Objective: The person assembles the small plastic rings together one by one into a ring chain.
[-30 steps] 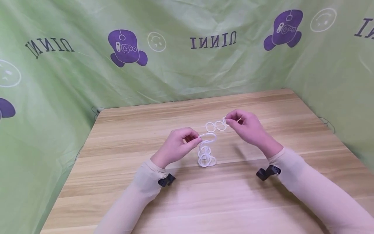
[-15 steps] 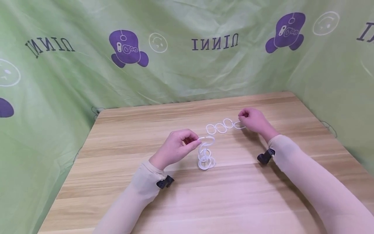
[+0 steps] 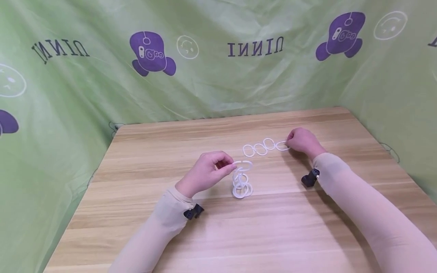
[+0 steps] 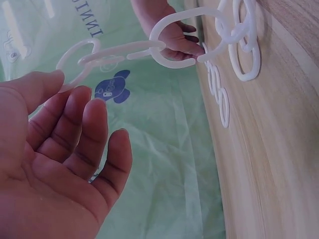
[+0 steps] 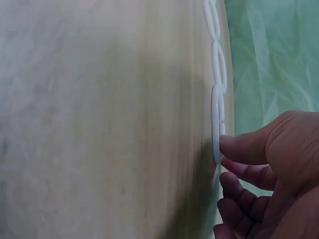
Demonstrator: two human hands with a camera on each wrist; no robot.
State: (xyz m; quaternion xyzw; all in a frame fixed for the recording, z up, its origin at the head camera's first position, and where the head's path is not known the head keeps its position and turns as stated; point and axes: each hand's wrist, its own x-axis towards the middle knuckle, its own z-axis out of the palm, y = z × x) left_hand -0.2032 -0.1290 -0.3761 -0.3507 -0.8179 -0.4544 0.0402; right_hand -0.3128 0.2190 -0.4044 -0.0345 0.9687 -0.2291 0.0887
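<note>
My left hand pinches the top link of a white plastic chain between thumb and forefinger. The chain hangs down, and its lower links gather in a small heap on the wooden table. Farther back lies a row of separate-looking white oval links; whether they are joined is hard to tell. At the row's right end, my right hand pinches the last white link with thumb and forefinger, low at the table surface. The other right fingers are loosely curled, and the link's far end is partly hidden by the fingertips.
The wooden table reaches back to a green printed curtain, which also hangs at both sides. Black wrist cameras sit at the left and right cuffs. Thin cables show beside the table's edges.
My right hand has moved rightward and down to the table, uncovering the third link and a fourth at the row's right end. The left hand has stayed nearly still, holding the hanging chain.
</note>
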